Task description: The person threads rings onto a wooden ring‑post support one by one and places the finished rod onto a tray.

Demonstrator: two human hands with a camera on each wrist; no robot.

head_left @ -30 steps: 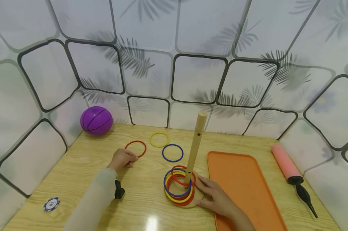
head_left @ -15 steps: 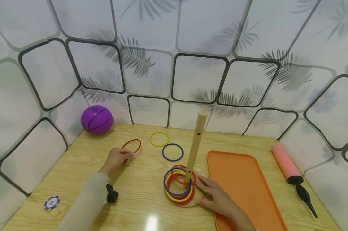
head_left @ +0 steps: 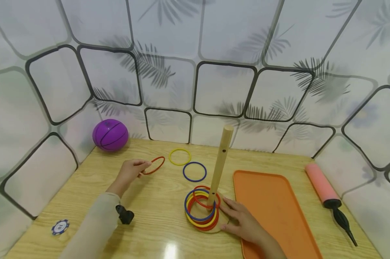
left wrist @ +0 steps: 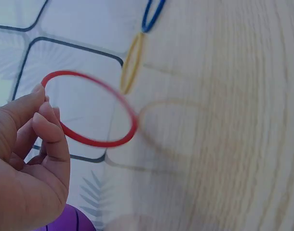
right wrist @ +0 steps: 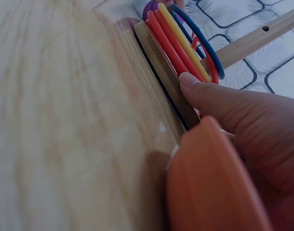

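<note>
My left hand (head_left: 129, 171) pinches a red ring (left wrist: 134, 126) between thumb and fingers. In the left wrist view the ring is tilted above the table, its shadow beside it. A wooden post (head_left: 221, 158) rises from a wooden base (right wrist: 164, 74). Around its foot lies a stack of red, yellow and blue rings (head_left: 201, 225), the upper ones leaning. My right hand (head_left: 245, 223) grips the near right edge of the base, thumb on one side and fingers on the other; its fingers are mostly hidden in the right wrist view. A yellow ring (head_left: 180, 165) and a blue ring (head_left: 194, 181) lie loose behind.
An orange tray (head_left: 272, 205) lies under the right forearm, right of the base. Farther right is a pink hand pump (head_left: 322, 185) with a black nozzle. A purple ball (head_left: 110, 135) sits at the back left corner, and a poker chip (head_left: 60, 227) lies front left.
My left hand has lifted the red ring off the table and tilted it, drawing back slightly to the left. My right hand and the stacked rings have stayed in place.
</note>
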